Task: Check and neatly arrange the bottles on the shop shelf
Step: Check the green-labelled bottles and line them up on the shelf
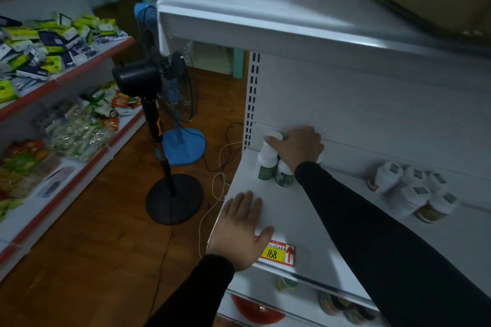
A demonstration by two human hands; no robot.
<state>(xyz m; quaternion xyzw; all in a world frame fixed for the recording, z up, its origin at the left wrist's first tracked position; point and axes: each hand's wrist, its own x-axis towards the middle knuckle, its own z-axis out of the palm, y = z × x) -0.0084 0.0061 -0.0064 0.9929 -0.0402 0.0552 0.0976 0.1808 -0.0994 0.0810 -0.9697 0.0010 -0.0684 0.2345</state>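
White metal shop shelf (300,220), middle tier of a gondola unit, perforated upright at its left rear corner

Two white bottles with green labels (268,164), upright, touching each other, at the far left back corner of the shelf, close to the back panel

Right hand (299,147), black sleeve, laid over the bottle tops; fingers (276,144) curled down around the cap of the taller left bottle, gripping it

Left hand (240,228), black sleeve, resting palm-down on the shelf's front left corner; fingers (245,200) straight and loosely spread, holding nothing; thumb just beside the price tag

Price tag (277,253), yellow and red, reading 168 with a red arrow, on the front edge strip

Cluster of white jars (414,192), about six, caps with small square labels, grouped on the right of the same shelf, well apart from the two bottles

Below: lower tier with a red bowl (256,310) and blurred items, unidentifiable

Left of unit: black pedestal fan (156,82), blue pedestal fan (183,143) behind it, cables on wooden floor (93,233); red-edged shelves with packaged goods (53,42)
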